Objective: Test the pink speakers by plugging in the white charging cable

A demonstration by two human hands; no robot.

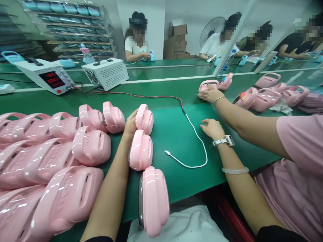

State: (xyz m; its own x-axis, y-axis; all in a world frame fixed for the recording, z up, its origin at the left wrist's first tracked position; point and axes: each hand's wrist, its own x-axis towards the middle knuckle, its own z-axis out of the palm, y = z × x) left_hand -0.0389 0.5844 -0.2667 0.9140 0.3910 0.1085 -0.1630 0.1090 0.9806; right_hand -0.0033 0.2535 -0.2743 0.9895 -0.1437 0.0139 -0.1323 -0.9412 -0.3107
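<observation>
Pink units (144,119), left hand (130,125) against one, grip hidden; right hand (214,129) half-open, empty; blue units (70,9) on rack (63,14)

On table (176,124), L: I'm viewing rows of handled units (91,148) sitting. Ctr: 3-unit column (141,151), front unit standing nr edge. R of column: cable (186,166) lying, its lead trailing rear L. Rear L: power supply (37,70), 2nd box (109,74) sitting R of it. Far R: more units (267,99) clustering. Behind: rack (73,30) L, cartons (175,47) R of rack.
</observation>
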